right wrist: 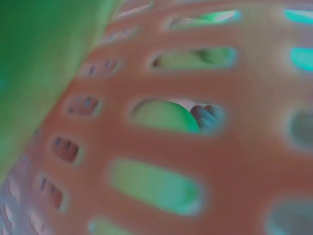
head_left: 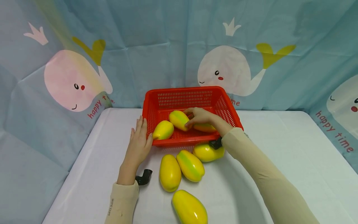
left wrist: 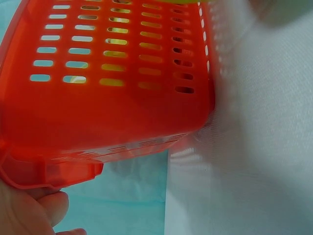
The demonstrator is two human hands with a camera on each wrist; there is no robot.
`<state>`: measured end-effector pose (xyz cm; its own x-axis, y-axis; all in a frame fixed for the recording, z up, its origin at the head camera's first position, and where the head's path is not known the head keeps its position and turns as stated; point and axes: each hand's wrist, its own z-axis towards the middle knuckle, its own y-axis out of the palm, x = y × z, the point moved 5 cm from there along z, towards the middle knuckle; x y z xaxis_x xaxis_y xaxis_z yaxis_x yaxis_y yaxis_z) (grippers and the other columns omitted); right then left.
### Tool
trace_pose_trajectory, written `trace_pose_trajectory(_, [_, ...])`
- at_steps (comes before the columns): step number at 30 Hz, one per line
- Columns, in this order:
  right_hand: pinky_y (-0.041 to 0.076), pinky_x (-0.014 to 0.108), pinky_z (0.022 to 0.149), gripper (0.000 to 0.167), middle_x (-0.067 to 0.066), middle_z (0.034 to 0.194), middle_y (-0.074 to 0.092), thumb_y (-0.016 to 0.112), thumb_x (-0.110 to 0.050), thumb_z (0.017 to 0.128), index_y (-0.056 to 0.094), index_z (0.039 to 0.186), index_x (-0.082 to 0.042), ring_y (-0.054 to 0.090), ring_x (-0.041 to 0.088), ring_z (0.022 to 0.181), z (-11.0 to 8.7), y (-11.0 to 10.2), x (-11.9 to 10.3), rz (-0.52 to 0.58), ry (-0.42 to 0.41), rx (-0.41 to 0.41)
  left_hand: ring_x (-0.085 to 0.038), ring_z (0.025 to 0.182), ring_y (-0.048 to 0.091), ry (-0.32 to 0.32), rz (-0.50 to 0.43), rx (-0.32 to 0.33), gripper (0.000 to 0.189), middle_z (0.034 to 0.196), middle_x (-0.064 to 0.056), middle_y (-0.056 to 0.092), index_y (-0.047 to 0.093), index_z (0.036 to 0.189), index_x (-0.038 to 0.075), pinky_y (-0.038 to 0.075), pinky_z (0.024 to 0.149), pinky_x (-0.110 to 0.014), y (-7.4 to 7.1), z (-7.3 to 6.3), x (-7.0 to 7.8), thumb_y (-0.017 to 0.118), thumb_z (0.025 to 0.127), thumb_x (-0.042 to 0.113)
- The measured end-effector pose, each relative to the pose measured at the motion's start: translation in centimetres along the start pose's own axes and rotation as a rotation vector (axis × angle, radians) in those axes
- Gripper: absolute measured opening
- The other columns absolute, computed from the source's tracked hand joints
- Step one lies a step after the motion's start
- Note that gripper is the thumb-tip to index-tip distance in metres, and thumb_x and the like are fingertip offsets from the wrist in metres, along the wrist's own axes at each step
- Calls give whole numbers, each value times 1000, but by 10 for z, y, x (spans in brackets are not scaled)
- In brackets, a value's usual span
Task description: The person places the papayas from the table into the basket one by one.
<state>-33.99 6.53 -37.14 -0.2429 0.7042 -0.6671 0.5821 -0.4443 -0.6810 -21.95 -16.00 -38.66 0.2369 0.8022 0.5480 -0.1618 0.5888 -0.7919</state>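
A red plastic basket (head_left: 193,141) with slotted walls stands at the back of the table. My left hand (head_left: 138,144) holds its left front corner, fingers along the left side and thumb at the front rim; in the left wrist view, fingertips (left wrist: 54,208) show under the rim. Inside the basket, my right hand (head_left: 199,116) grips the right end of a yellow-green papaya (head_left: 178,119). Another papaya (head_left: 163,130) lies at the basket's left front, and a third papaya (head_left: 205,127) is partly hidden under my right hand. The right wrist view is blurred, mostly basket slots.
Several more papayas lie in front of the basket: one papaya (head_left: 208,152) close to its front wall, two side by side, and one papaya (head_left: 190,207) nearest me. A white cloth (head_left: 279,155) covers the table. A blue whale-print curtain (head_left: 156,46) hangs behind.
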Motion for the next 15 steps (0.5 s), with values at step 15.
trace_pose_trajectory(15, [43,38,99,55,14,129,56,70,-16,84,50,133,0,54,26,117,-10,-11,5,115,-46,82,-32,143,7,-1,-3,-7,61,156,-17,9,20,147,-7,9,110,-58,0,0,0,44,97,20])
